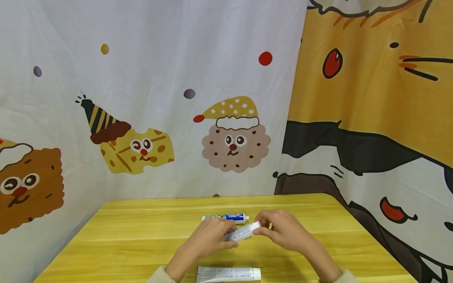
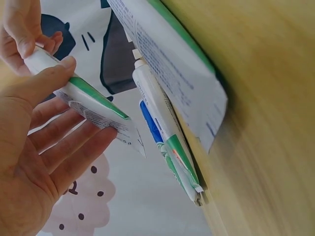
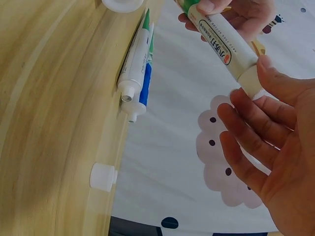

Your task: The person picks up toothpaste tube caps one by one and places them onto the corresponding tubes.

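Observation:
My left hand (image 1: pixel 211 237) holds a white toothpaste tube (image 1: pixel 241 233) with a green band by its body, tilted up to the right above the table. The thumb and fingers of my right hand (image 1: pixel 287 232) pinch the tube's white cap (image 3: pixel 250 82). Behind the hands lies a blue toothpaste tube (image 1: pixel 235 217). Beside it, a white-and-green tube (image 3: pixel 135 64) shows in both wrist views; its open nozzle (image 3: pixel 128 97) is bare. In front of my hands lies another white toothpaste tube (image 1: pixel 226 274), its cap on and pointing right.
A loose white cap (image 3: pixel 102 177) stands on the yellow wood-grain table (image 1: pixel 141 243), apart from the tubes. Past the table's far edge hangs a white cloth (image 1: pixel 148 78) printed with cartoon snacks. An orange and black printed cloth (image 1: pixel 354 98) hangs on the right.

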### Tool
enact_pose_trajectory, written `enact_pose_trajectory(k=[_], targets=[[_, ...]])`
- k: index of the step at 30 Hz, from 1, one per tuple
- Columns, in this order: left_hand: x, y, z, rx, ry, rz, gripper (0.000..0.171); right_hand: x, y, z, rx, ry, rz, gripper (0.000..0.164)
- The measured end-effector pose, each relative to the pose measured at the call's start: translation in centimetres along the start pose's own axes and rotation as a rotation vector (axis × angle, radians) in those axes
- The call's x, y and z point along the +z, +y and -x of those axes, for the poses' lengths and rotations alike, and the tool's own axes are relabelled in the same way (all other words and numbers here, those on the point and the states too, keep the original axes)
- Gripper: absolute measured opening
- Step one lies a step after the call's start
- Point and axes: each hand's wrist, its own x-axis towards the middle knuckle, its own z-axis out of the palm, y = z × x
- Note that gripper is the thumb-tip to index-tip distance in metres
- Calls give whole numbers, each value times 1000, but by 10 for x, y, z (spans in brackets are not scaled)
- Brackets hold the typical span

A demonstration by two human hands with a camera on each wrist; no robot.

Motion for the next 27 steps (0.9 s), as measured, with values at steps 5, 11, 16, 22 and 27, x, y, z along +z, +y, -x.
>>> enact_pose_trajectory(k=[5,11,16,22,27], targets=[[-1,0,0,3,6,-3,33,-2,0,0,10,-9,18,21],[-1,0,0,16,35,-56,33,-5,2,0,71,-45,-37,30],[2,-1,0,14,25,-105,29,-10,2,0,120,-23,-36,30],[10,-3,2,47,-39,-149,21,-14,5,1,146,9,-22,30],[13,0,4,45,-84,-137,15,-14,8,2,153,16,-12,28]])
